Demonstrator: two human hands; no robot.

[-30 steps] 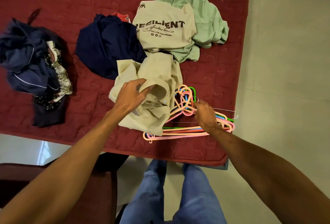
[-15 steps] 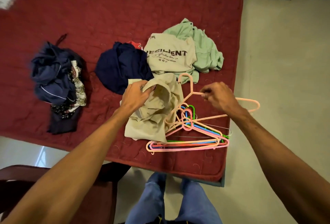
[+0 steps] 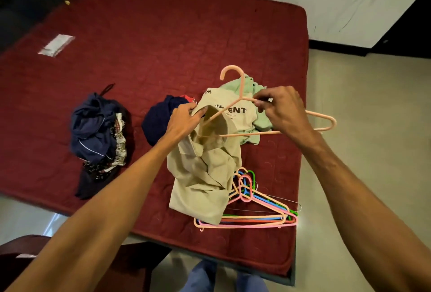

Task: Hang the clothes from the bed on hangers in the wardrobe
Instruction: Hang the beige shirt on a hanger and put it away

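Dark capitals on the beige tee (image 3: 235, 118), between left hand (image 3: 184, 120) and right hand (image 3: 283, 110) — "ENT" clear, letters before it crossed by the hanger (image 3: 242, 96), word's start covered by the shirt (image 3: 205, 175) in the left hand. Smaller script beneath and small logo above — unreadable.
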